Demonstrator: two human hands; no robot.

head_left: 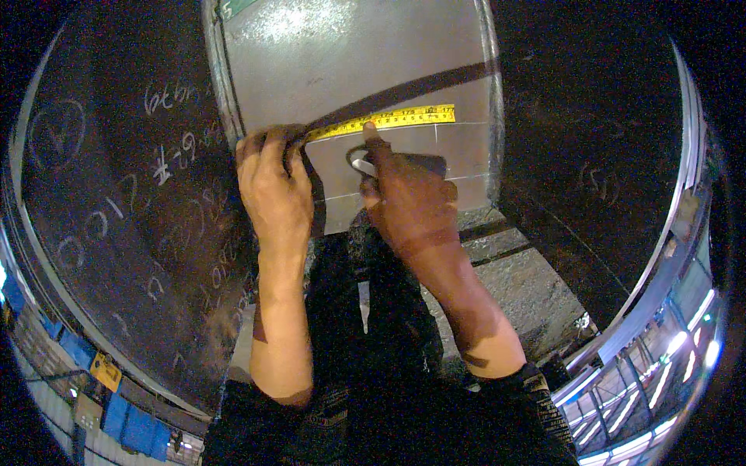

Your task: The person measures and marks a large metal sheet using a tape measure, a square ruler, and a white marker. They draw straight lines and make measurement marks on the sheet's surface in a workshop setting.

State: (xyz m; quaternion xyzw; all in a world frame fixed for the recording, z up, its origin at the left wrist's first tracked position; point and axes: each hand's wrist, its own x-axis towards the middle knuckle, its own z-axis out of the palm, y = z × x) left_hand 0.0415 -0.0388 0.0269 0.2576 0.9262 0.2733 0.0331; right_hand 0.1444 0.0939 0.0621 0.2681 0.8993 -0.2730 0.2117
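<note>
A yellow measuring tape (420, 115) lies across a grey metal plate (334, 62), close to thin pale lines drawn on it. At its left end, beside the plate's welded edge, my left hand (276, 182) is closed with the fingertips pressed down on the tape. My right hand (416, 206), in shadow, is curled just below the tape, and one fingertip touches the tape's lower edge. Within its fingers is a dark object (359, 161) with a looped edge and a pale part; I cannot make out its kind.
Dark metal walls rise on both sides, the left wall (116, 171) covered in chalk marks, the right wall (590, 155) with fewer. Below the plate is a rough grey ledge (528, 279). Blue panels (128, 419) and bright lamps (676, 342) show beyond the rims.
</note>
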